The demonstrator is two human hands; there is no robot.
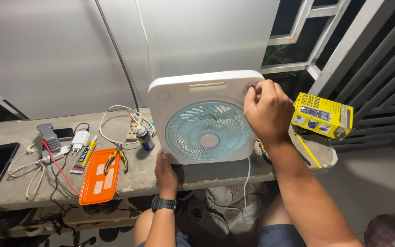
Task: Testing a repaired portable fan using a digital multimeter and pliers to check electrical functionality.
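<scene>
The left hand (165, 171), a black watch on its wrist, grips the lower left corner of the square white plastic box fan (205, 116) with its pale blue round grille, which stands upright on the grey concrete ledge (19, 190). Just left of that grip lie orange-handled pliers (117, 159) on a flat orange plastic tray (98, 176), and a small blue spray can (144, 137) stands nearby. Farther up, the right hand (267, 110) has fingertips pinched on the fan's round grey knob (251, 87), though the fingers seem to hide most of it. Right of that hand sits a yellow cardboard box (322, 115).
</scene>
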